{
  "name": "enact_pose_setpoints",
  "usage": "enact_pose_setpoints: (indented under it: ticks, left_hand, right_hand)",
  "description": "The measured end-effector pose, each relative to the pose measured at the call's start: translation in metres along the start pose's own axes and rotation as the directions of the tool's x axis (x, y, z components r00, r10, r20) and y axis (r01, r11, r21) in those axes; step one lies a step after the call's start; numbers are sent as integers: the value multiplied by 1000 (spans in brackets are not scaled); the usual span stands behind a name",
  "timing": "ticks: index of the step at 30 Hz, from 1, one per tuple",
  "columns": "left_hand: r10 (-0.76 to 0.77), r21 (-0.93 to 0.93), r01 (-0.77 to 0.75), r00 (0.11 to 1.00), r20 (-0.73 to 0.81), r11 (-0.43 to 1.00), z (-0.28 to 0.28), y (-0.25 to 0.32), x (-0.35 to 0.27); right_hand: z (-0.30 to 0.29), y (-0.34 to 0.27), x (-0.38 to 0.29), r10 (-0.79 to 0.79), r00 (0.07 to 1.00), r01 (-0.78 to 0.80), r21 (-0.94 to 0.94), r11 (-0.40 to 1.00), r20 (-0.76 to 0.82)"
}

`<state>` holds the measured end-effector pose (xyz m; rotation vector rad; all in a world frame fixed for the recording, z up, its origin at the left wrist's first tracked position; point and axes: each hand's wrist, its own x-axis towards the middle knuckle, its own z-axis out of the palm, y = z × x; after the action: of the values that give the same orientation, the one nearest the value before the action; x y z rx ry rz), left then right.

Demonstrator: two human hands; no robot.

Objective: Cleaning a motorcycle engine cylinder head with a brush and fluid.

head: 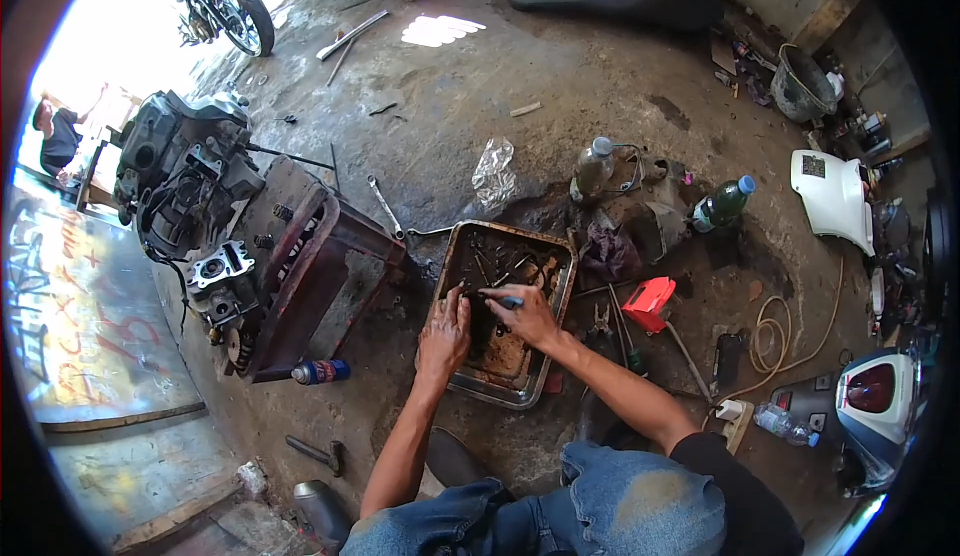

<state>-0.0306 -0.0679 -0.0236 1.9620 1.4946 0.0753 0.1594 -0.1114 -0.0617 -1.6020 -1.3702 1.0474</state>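
Note:
Both hands are over a rusty metal tray (491,398) on the concrete floor. My right hand (531,317) grips a slim tool with a blue handle (511,302), its tip pointing towards the left hand. Close beside it, my left hand (444,331) pinches a small dark part (464,285) at its fingertips; the fingers hide most of it. Dark oily residue and several small metal parts (484,262) lie in the tray's far half. Two combination wrenches rest beyond its far left corner, one wrench (385,206) angled away and the other wrench (431,232) touching the rim.
To the left, an engine (191,158) and a cylinder head (219,267) sit on a reddish metal stand (300,316). A spray can (321,371) and a hammer (319,455) lie nearer. Right of the tray are bottles (592,170), a red box-shaped object (649,302), pliers (601,318) and a coiled hose (772,338).

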Motion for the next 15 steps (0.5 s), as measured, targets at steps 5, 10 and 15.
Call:
enact_pose_setpoints:
  ticks: [5,10,15]
  left_hand:
    - [-48,27,48,999,5,998,3,2,1]
    - [-19,44,20,1000,-6,999,3,4,2]
    - [129,38,-124,981,-143,992,9,-1,1]
  right_hand:
    - [-3,9,-7,-63,997,65,-81,995,33]
    - [-3,5,-12,-214,972,228,-179,957,92]
    - [-2,-1,-9,-201,977,186,-174,967,-76]
